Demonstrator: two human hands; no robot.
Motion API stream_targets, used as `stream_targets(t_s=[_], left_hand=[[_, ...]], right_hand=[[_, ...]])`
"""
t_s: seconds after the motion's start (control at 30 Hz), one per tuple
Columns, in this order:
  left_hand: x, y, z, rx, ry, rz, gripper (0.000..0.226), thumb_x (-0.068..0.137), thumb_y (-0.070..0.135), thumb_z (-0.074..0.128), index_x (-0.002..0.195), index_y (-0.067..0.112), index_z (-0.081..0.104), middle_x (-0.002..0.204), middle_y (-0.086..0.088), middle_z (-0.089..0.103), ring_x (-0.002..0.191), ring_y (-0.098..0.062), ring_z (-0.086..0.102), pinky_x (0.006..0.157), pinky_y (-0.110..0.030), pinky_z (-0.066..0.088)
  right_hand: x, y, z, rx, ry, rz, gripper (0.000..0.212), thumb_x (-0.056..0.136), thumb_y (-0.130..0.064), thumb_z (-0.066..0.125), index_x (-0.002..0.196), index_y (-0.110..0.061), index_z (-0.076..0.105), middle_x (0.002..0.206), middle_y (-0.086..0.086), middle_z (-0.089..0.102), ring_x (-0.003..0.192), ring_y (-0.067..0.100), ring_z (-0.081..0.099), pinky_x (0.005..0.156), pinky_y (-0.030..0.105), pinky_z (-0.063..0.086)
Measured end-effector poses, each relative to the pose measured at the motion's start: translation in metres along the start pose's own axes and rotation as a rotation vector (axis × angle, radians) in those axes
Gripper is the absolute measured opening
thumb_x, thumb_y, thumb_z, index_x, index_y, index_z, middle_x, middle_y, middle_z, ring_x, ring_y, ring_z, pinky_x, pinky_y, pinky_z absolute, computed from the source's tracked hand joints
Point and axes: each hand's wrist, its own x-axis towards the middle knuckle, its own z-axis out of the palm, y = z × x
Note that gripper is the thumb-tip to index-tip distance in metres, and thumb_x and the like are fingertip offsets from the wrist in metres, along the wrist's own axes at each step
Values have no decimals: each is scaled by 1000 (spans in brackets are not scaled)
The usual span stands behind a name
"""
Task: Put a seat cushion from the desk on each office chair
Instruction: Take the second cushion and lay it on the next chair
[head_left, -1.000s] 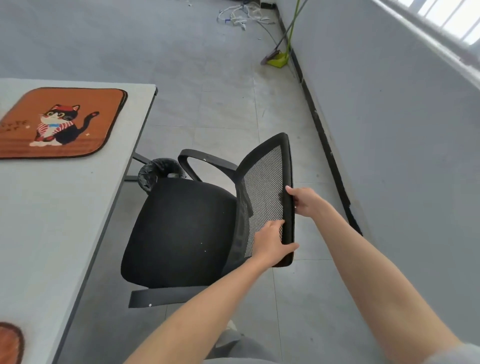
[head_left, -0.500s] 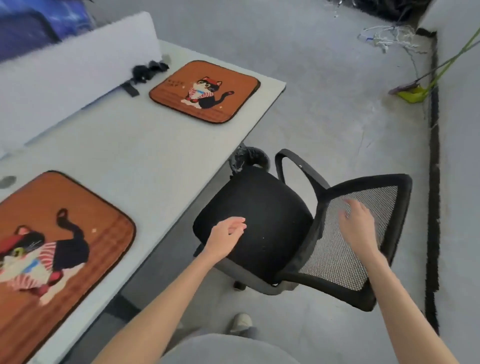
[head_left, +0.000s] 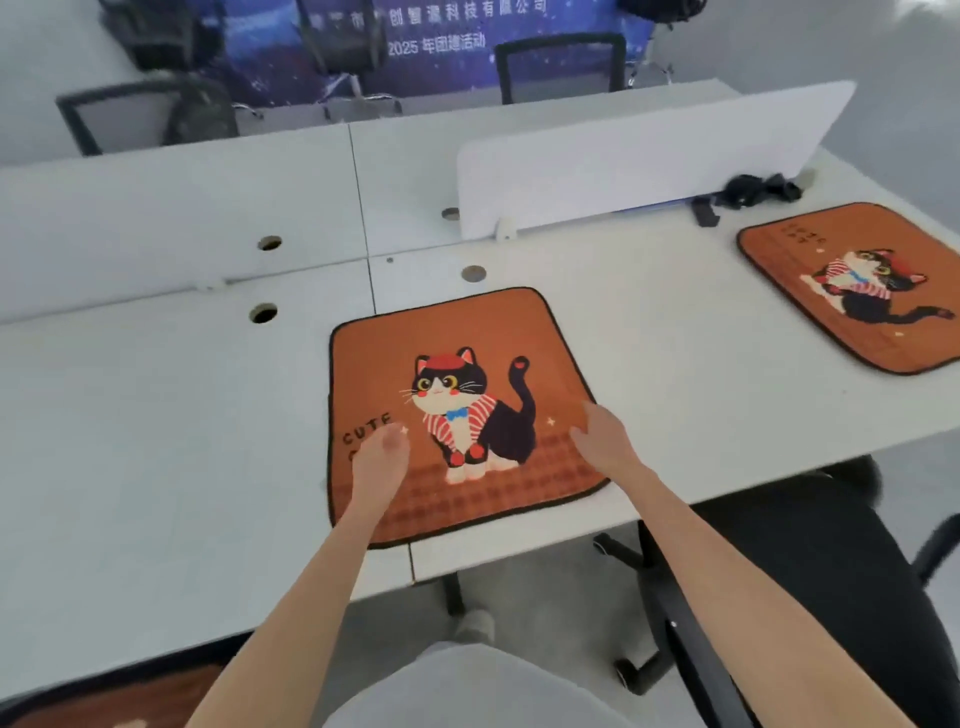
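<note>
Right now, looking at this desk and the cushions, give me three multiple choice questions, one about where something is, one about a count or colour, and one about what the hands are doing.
1. Where does the black cable bundle lie?
A. on the desk by the white divider panel, behind the far right cushion
B. on the chair seat
C. on the near cushion

2. How many cat cushions lie fully on top of the desk?
A. one
B. two
C. four

3. What are the hands doing?
A. both hold the chair back
B. one lifts the cable bundle
C. both are over the near cushion, neither gripping it

Answers: 1 A, the bundle sits at the panel's right end. 2 B, the near one and the far right one. 3 C, the left hand and right hand are spread over the cushion's lower part with fingers uncurled.
</note>
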Motion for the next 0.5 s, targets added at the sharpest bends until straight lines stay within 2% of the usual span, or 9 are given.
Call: stream_targets(t_s=[0.07,0.13,0.27,0.37,0.43,0.5], left_hand=[[22,-14,-22,-6,77,-69,39,91,12,45,129,4,48,131,-16,55,122,-33,50,102,-38,38],[40,-26,-38,4,109,-135,40,89,12,47,126,-2,46,128,-22,55,120,-38,50,100,-41,38],[61,-39,-46,1,74,-268,51,88,16,51,131,-8,34,132,-26,48,121,-39,46,99,-41,38],[77,-42,-44,-41,78,-279,52,86,15,52,129,-6,34,118,-24,56,108,-37,54,88,-40,43],[83,-42,-42,-57,79,-289,52,86,14,53,131,-5,36,109,-19,58,100,-34,56,81,-36,44],[86,-41,-39,-3,86,-218,42,87,13,53,125,-3,47,111,-19,62,99,-35,59,79,-35,45]], right_hand=[[29,-13,16,-116,8,46,55,91,-18,48,140,0,28,143,23,36,131,37,35,110,42,28],[47,-19,30,-195,10,120,60,91,-22,48,141,-2,22,145,24,30,133,40,29,110,47,28],[59,-24,48,-257,80,243,63,90,-29,50,142,-8,21,149,18,22,138,37,18,109,51,25],[68,-23,47,-212,149,356,67,90,-30,52,142,-6,19,149,18,23,137,36,21,109,50,25],[72,-22,42,-228,178,401,68,88,-32,55,141,-4,21,145,19,31,132,36,29,106,49,29],[74,-19,35,-271,211,404,63,87,-32,57,136,-4,29,137,20,40,126,35,38,101,46,36]])
